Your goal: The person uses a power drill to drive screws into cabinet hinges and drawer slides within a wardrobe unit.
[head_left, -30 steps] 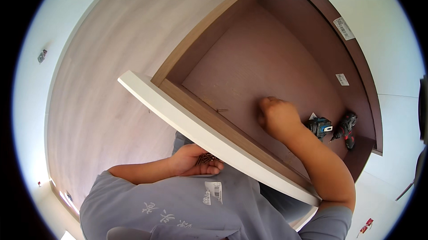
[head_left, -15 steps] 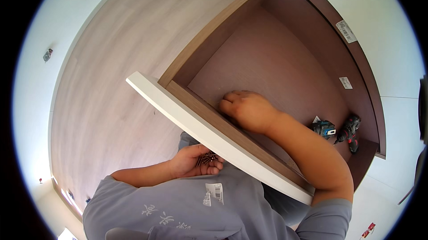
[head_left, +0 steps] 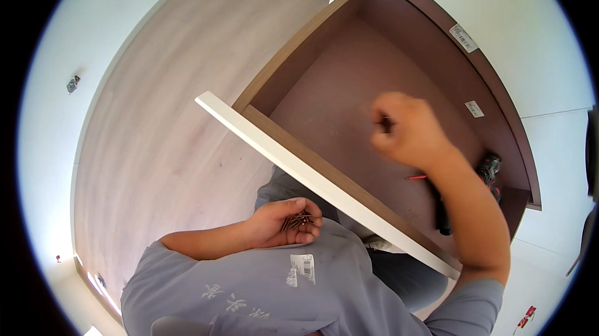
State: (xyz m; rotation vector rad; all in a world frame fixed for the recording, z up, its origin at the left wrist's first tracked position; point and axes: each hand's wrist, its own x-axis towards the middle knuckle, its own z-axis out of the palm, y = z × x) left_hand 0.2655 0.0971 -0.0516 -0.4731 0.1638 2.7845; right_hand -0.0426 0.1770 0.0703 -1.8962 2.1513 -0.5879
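My left hand is cupped in front of my shirt, its fingers curled round a bunch of brownish screws. Over the inside of an open drawer hangs my right hand, somewhat blurred. Its fingers are curled, with a dark patch between them that I cannot make out. The drawer has brown inner faces and a white front panel, which runs between my two hands. Below my right hand a thin red-tipped tool lies on the drawer bottom, partly behind my forearm.
A black and red power drill is in the drawer's right corner, partly covered by my forearm. The brown cabinet frame carries white labels. Pale wood flooring spreads to the left, up to a white wall.
My right hand has lifted from beside the drawer's front edge and moved up and right over the drawer. The left hand still cups the screws. The red-tipped tool has come into view.
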